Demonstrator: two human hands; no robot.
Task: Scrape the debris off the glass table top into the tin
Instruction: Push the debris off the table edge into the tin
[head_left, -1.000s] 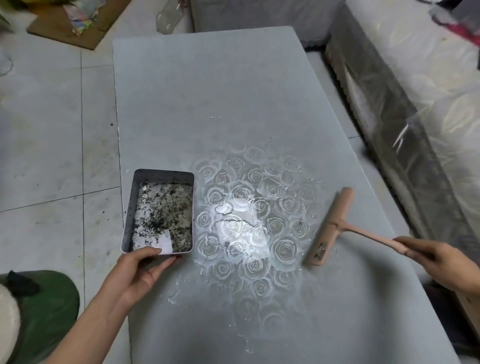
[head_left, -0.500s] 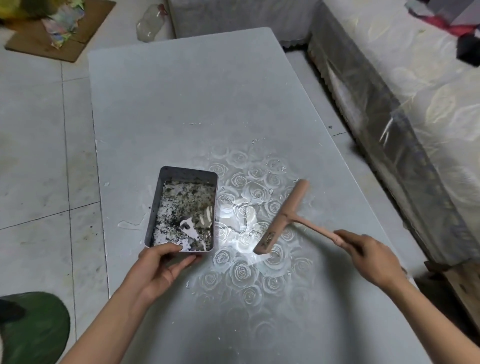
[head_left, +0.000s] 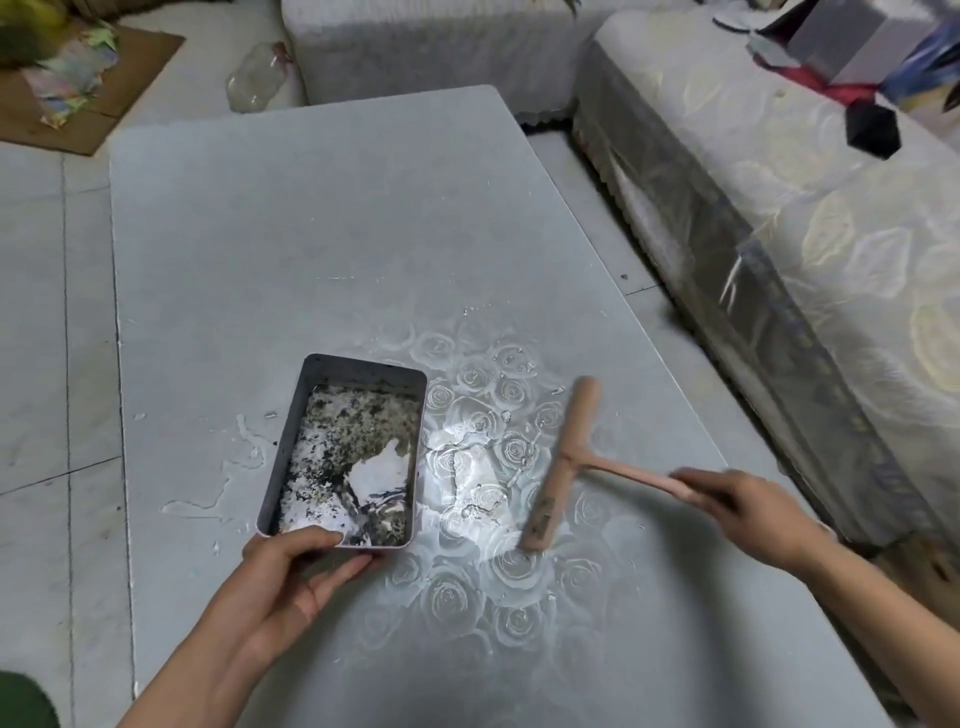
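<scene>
A grey rectangular tin (head_left: 291, 441) holding dark wet debris sits on the glass table top (head_left: 311, 234). My left hand (head_left: 291, 577) grips the tin's near edge, thumb over the rim and fingers under it. My right hand (head_left: 753, 514) holds the handle of a pink T-shaped scraper (head_left: 561, 462), whose blade rests on the glass just right of the tin. Between tin and blade lies a wet, rose-patterned patch with a thin smear of residue (head_left: 475, 483).
Water streaks (head_left: 239, 447) lie on the glass left of the tin. A plastic-covered sofa (head_left: 779, 208) runs along the table's right side, another seat (head_left: 415, 47) stands beyond its far end. A clear bottle (head_left: 254, 78) and cardboard (head_left: 88, 93) lie on the tiled floor.
The tin has slid from the table's left edge toward the middle. The scraper swept left across the wet patch toward the tin and now stands a little farther from it.
</scene>
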